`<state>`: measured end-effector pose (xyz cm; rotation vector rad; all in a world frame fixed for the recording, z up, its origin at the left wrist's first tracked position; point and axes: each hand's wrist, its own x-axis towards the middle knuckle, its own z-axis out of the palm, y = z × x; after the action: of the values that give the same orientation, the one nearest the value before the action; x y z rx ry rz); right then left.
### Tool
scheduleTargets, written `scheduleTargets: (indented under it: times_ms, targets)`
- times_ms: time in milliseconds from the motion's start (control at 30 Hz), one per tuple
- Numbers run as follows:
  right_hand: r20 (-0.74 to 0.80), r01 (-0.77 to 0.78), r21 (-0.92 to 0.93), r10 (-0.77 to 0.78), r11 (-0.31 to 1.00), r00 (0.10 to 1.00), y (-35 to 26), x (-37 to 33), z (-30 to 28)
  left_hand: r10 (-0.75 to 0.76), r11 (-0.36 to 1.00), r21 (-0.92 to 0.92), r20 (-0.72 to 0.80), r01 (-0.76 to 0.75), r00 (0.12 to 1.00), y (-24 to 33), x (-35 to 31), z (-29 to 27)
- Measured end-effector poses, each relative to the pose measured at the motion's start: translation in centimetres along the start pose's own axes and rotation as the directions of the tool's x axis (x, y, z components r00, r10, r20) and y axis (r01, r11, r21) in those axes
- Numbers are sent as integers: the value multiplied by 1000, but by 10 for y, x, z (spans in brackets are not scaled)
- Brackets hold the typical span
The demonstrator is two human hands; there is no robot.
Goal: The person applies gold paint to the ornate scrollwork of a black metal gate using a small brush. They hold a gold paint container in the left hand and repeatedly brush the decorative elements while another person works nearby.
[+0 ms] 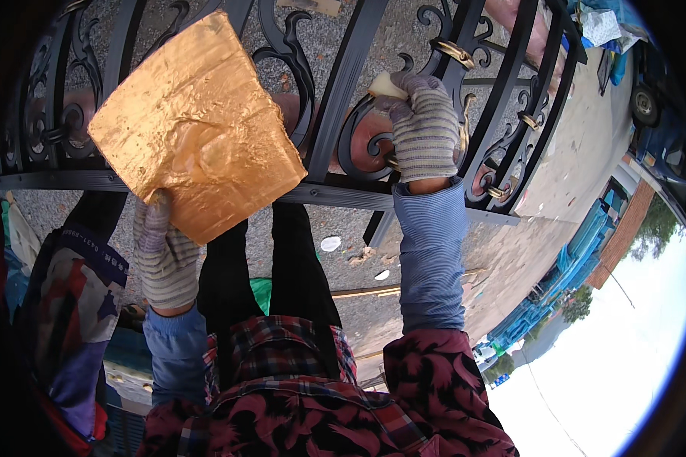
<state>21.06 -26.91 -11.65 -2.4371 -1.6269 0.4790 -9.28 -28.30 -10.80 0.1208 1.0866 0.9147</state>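
2 knit-gloved hands (168, 263), gold board (206, 126) (crinkled), scrolled railing (346, 84)

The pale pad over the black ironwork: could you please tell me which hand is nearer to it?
Right: the right hand grips the pale pad itself. The left hand is farther off, to its left, holding the gold-coated board.

Left hand (166, 255) gripping, thumb (158, 206) on top, lower and closer in; right hand (424, 133) out farther forward, fingers (413, 85) curled tight, right forearm (433, 263) nearly straight!
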Motion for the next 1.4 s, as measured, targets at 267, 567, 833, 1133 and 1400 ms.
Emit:
scheduleTargets:
  times_ms: [267, 567, 833, 1133, 1400]
  targets:
    - [-61, -23, 181, 35, 983, 998, 17, -28, 3, 12, 999, 44, -12, -11, 1000, 2, -1, 3]
    - [-26, 86, -27, -87, 996, 996, 4, -22, 8, 6, 997, 80, -14, -5, 1000, 1, -1, 1]
    - [65, 300, -332, -296, 894, 953, 12, 32, -11, 21, 997, 69, -31, -19, 999, 1, 0, 0]
    - [-69, 283, 5, -282, 959, 957, 49, 71, -3, 44, 998, 53, -60, -41, 997, 4, -4, -9]
    - [167, 144, -282, -99, 949, 981, 21, 40, -8, 5, 999, 43, -68, -2, 998, 2, -4, -14]
